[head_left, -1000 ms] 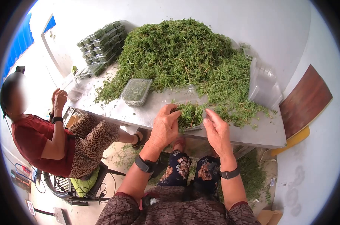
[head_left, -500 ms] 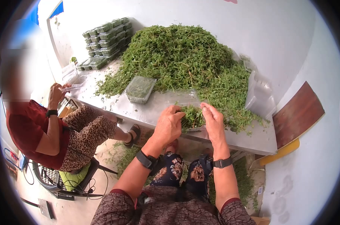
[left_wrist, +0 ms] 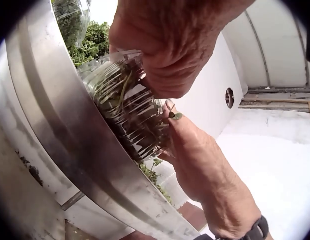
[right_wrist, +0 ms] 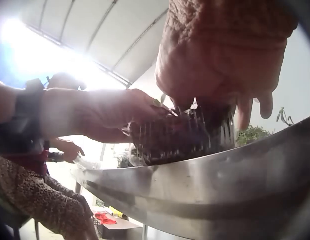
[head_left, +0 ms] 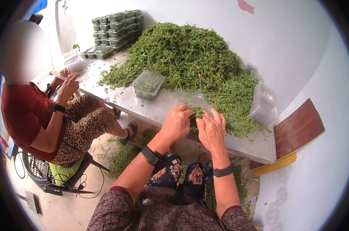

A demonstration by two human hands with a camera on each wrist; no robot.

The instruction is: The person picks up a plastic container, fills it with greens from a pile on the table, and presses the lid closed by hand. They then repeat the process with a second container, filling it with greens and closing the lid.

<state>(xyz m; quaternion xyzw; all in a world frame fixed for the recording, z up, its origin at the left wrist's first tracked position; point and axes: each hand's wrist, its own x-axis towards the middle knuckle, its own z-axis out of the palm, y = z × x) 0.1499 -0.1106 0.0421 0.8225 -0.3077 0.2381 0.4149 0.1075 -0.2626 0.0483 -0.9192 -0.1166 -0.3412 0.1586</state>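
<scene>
A clear plastic box [left_wrist: 127, 107] packed with green leafy stems sits at the metal table's front edge, between my two hands. My left hand [head_left: 178, 122] holds its left end, fingers bent at the greens [head_left: 198, 112]. From the right, my right hand [head_left: 212, 131] presses on the greens with its fingers fairly straight. In the right wrist view its fingers [right_wrist: 265, 104] hang over the box's right end. Seen from the left wrist, the right thumb is at the rim, beside a small leaf [left_wrist: 176, 115]. The hands cover much of the box in the head view.
Behind lies a big heap of greens [head_left: 186, 54]. A filled, lidded box [head_left: 148, 84] is left of my hands; stacked filled boxes [head_left: 116, 29] stand farther back. Nested empty boxes [head_left: 264, 106] lie right. A seated person [head_left: 31, 119] handles clear plastic at the table's left end.
My right hand has turned over and moved in over the box, its fingers now on the greens. My left hand has stayed at the left end. The view has swung slightly.
</scene>
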